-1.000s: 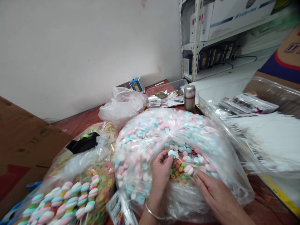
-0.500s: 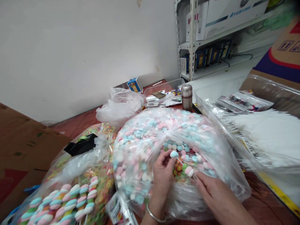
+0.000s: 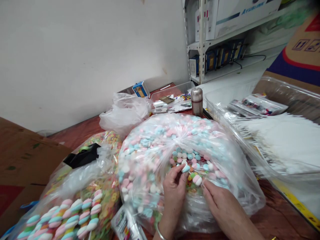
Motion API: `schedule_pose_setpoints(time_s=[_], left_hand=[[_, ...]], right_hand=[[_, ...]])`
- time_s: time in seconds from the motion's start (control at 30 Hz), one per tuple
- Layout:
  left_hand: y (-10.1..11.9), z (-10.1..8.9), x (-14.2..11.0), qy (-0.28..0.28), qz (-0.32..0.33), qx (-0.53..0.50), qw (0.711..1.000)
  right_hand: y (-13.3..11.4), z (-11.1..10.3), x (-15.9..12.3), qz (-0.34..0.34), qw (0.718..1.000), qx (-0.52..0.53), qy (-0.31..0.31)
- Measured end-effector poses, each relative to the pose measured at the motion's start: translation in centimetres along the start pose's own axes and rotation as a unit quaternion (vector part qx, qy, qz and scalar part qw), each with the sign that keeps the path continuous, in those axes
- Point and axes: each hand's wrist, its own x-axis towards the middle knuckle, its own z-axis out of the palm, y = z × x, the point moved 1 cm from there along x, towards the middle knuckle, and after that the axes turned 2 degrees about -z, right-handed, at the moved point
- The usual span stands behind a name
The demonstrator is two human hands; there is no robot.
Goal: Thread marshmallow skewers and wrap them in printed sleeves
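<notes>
My left hand pinches a blue-and-white marshmallow between thumb and fingertips. In my right hand, closed fingers grip the lower end of a candy skewer. A pink-and-white marshmallow and green and yellow gummy pieces are on the skewer. Both hands work over the opening of a large clear bag of pink, blue and white marshmallows. Gummy rings show in the opening below the skewer. The stick's tip is too small to make out against the marshmallow.
Finished marshmallow skewers lie on a bag of gummy rings at left. To the right, a clear plastic bin holds white sleeves. A steel flask stands behind the big bag. A cardboard box borders the left.
The blue-and-white marshmallow and the skewer's loaded end have come closer together. The stick between them shows less. The whole view has shifted slightly.
</notes>
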Motion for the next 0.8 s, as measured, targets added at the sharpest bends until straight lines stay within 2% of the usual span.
schedule_pose_setpoints(time_s=[0.23,0.37,0.43,0.5,0.6,0.7,0.8], left_hand=[[0.1,0.5,-1.9,-0.017,0.062,0.032,0.997],[-0.3,0.0,-2.4,-0.014,0.053,0.056,0.997],[-0.5,-0.8,-2.0,0.016,0.041,0.082,0.996],[-0.6,-1.8,-1.1,0.039,0.062,0.131,0.989],[-0.3,-2.8,0.3,0.027,0.113,0.208,0.971],[0.0,-2.7,1.0,0.002,0.137,0.263,0.955],[0.3,-1.7,1.2,-0.026,0.18,0.321,0.93]], right_hand=[[-0.6,1.4,0.4,0.003,0.998,-0.062,0.013],[0.3,1.7,1.0,-0.003,0.998,-0.007,0.055],[1.2,1.4,1.1,0.002,0.996,0.012,0.083],[2.1,0.7,1.0,0.023,0.995,0.004,0.101],[2.9,-0.3,0.5,0.049,0.993,-0.03,0.102],[3.1,-0.7,-0.1,0.057,0.992,-0.089,0.075],[2.9,-0.6,-0.5,0.056,0.987,-0.142,0.059]])
